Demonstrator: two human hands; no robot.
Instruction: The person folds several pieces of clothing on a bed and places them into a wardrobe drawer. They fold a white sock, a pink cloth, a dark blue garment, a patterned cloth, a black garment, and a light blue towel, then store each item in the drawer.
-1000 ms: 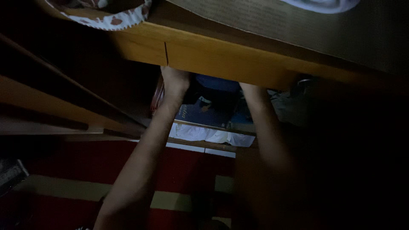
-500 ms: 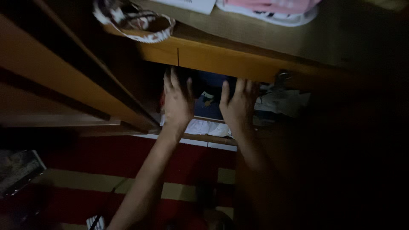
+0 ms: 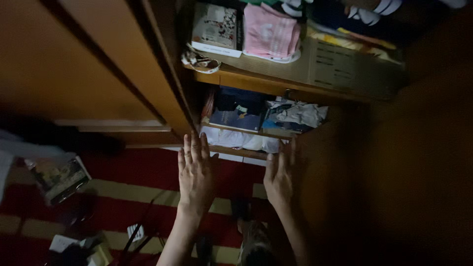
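My left hand [image 3: 195, 173] is flat and empty, fingers spread, held in front of a wooden wardrobe's low shelves. Beside it, my right hand [image 3: 280, 178] is likewise empty with fingers apart. Both hover just below the bottom shelf edge [image 3: 236, 152], touching nothing. On the shelf above that edge lie a dark blue folded item [image 3: 235, 119] and crumpled grey cloth [image 3: 300, 112]. White cloth [image 3: 239, 141] sits on the lowest shelf.
An upper shelf carries a pink folded cloth [image 3: 271, 33], a printed booklet [image 3: 214, 27] and a small patterned pouch [image 3: 200, 62]. The wooden wardrobe door [image 3: 74, 64] stands at left. A red and cream striped rug [image 3: 123, 197] holds scattered clutter [image 3: 56, 177].
Both hands have come out of the middle shelf and dropped back below the bottom shelf edge. The view has pulled back, showing more shelves and the floor.
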